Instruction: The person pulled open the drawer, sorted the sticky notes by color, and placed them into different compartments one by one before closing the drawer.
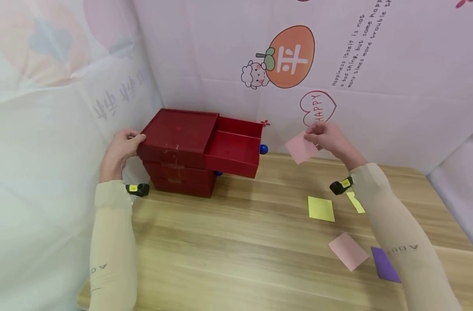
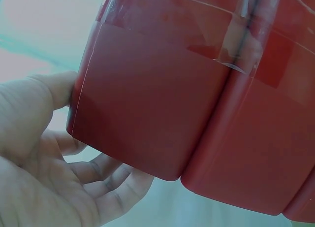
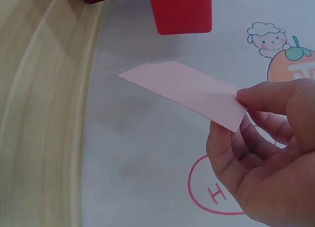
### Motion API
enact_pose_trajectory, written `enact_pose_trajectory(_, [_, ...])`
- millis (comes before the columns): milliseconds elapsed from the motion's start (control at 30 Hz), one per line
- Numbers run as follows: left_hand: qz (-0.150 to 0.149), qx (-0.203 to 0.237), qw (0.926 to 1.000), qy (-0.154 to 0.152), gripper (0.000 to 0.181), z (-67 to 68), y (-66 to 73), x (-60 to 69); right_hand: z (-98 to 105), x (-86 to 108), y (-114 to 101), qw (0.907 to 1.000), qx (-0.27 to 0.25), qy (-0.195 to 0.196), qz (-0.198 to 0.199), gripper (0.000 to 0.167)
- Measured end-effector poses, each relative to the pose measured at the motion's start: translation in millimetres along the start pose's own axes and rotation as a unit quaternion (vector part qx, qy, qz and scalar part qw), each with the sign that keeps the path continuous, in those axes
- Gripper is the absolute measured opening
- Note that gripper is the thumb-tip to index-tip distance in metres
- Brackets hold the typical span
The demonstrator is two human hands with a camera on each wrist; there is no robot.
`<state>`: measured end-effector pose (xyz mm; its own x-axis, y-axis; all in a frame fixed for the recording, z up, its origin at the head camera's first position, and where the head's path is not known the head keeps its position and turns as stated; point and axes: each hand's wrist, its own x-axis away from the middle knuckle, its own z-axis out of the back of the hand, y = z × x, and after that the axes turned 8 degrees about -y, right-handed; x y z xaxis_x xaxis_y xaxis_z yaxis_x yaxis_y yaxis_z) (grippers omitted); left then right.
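A dark red drawer cabinet (image 1: 174, 129) stands at the back left, its top drawer (image 1: 236, 149) pulled out to the right with a bare floor showing. My left hand (image 1: 121, 149) grips the cabinet's left end, thumb at the top edge and bent fingers against the side, as the left wrist view shows on the red casing (image 2: 142, 99). To the right of the drawer, my right hand (image 1: 331, 140) pinches a pink sticky note (image 1: 300, 147) by one edge. In the right wrist view that pink note (image 3: 184, 89) is held in the air between thumb and fingers.
On the wooden table (image 1: 220, 242) lie a yellow note (image 1: 321, 209), another pink note (image 1: 348, 251), a purple note (image 1: 385, 264) and a partly hidden yellow note (image 1: 355, 202). A blue knob (image 1: 264, 149) sticks out from the drawer front. Printed cloth (image 1: 220, 52) hangs behind.
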<state>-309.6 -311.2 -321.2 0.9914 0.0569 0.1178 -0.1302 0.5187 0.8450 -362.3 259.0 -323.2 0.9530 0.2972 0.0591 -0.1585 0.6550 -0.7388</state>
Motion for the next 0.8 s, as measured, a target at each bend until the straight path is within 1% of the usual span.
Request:
enact_pose_trajectory(133, [-0.005, 0.012, 0.9999, 0.008, 0.044, -2.2, -0.7, 2.9, 2.8, -5.7, -11.4, 0.9999, -0.011, 0.009, 0.002, 0.028])
enact_pose_trajectory(333, [-0.011, 0.023, 0.9996, 0.015, 0.043, -2.4, -1.3, 4.1, 2.6, -11.8, -29.4, 0.9997, -0.001, 0.022, -0.001, 0.029])
enact_pose_trajectory(433, [-0.005, 0.019, 0.9997, 0.014, 0.046, -2.0, 0.0, 3.6, 3.6, -15.4, -37.8, 0.9996, -0.003, 0.026, 0.006, 0.029])
enact_pose_trajectory(600, [0.01, 0.004, 0.9999, 0.01, 0.05, -1.5, 2.4, 3.2, 5.8, -22.0, -52.0, 0.9986, -0.037, 0.035, 0.015, 0.025])
enact_pose_trajectory(800, [0.02, 0.009, 0.9997, 0.011, 0.05, -0.1, 2.0, 4.3, 4.0, -30.9, -69.4, 0.9979, -0.055, 0.035, -0.008, 0.023])
